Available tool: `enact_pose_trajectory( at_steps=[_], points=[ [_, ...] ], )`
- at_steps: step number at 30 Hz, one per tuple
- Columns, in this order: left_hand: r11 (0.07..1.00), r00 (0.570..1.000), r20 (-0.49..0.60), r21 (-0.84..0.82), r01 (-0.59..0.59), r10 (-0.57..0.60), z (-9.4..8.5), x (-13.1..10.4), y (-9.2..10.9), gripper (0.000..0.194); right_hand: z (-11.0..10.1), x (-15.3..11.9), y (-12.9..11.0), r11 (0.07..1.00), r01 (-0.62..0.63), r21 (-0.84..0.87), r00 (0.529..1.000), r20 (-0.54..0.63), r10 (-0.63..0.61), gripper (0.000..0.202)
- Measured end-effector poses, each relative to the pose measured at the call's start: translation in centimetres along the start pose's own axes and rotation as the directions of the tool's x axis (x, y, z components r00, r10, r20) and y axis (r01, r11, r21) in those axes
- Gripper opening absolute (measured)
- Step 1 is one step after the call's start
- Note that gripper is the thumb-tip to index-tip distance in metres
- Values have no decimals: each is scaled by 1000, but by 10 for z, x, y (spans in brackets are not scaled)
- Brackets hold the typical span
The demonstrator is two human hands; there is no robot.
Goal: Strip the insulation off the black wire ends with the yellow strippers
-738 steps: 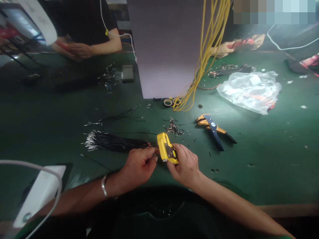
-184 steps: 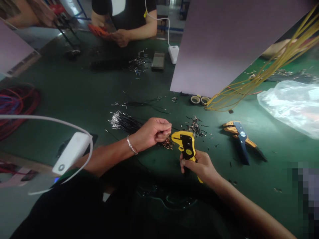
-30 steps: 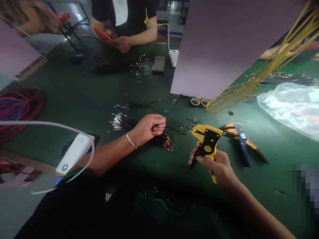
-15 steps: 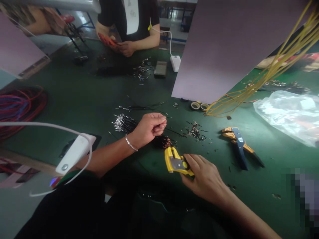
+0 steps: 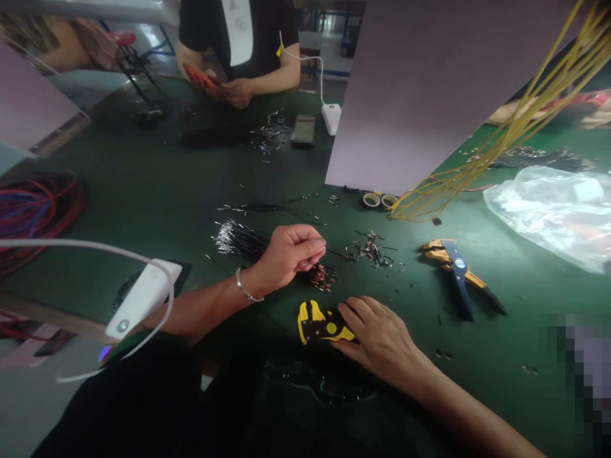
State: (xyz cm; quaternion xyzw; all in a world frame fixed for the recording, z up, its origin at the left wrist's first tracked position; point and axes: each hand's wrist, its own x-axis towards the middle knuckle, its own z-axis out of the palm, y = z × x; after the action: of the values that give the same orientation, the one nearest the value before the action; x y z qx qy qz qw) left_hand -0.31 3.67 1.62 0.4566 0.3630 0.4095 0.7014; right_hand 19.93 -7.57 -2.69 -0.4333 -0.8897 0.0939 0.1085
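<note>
My left hand [image 5: 296,254] is closed in a pinch over a bundle of black wires [image 5: 241,240] with silvery ends. What its fingertips hold is too small to make out. Coppery wire ends [image 5: 322,277] show just below that hand. My right hand [image 5: 379,331] is wrapped round a yellow wire stripper [image 5: 327,323], whose head points left, a little below the coppery ends. Small black clippings [image 5: 373,249] lie in a loose pile right of my left hand.
A blue and orange stripper [image 5: 458,270] lies at the right, below a clear plastic bag [image 5: 554,213]. Tape rolls [image 5: 379,201] sit by a grey panel [image 5: 405,95]. A white power box [image 5: 143,299] is at the left. A person across the table holds an orange tool [image 5: 200,78].
My left hand has shifted slightly right and down, still pinched. My right hand has moved left and a little lower with the yellow stripper, whose head has turned.
</note>
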Motion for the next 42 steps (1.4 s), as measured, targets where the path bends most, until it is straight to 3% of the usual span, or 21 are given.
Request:
enact_pose_trajectory(
  at_steps=[4,7,9,12,15,18,23,31,36,42],
  points=[
    [1000,999,37,24,12,-13,3,-4,-2,21,-2,3,8,974,-59,220,993,-91,80,31],
    [998,997,68,57,26,-30,6,-7,-4,19,-3,5,15,852,-145,502,943,-191,273,19],
    [995,996,84,90,35,-43,8,-9,-6,19,-4,8,17,712,-200,673,909,-143,391,17],
    [990,992,108,135,48,-63,11,-11,-10,20,-5,12,15,464,-254,849,887,12,462,23],
    [982,987,141,185,47,-74,12,-13,-13,20,-4,16,10,246,-279,928,867,134,480,26],
    [974,981,177,225,37,-78,13,-15,-14,20,-3,20,7,120,-284,951,851,192,489,24],
    [976,976,200,212,46,-90,14,-16,-14,21,-5,28,5,2,-280,960,850,247,465,17],
    [986,975,143,33,166,-169,12,-9,-13,23,-4,36,6,-197,-218,956,859,284,425,12],
    [961,957,149,-85,262,-248,10,-5,-13,26,-4,36,7,-254,-209,944,854,302,423,8],
    [945,940,172,-94,315,-296,12,-6,-12,25,-2,35,9,-271,-199,942,857,302,418,4]
  ],
)
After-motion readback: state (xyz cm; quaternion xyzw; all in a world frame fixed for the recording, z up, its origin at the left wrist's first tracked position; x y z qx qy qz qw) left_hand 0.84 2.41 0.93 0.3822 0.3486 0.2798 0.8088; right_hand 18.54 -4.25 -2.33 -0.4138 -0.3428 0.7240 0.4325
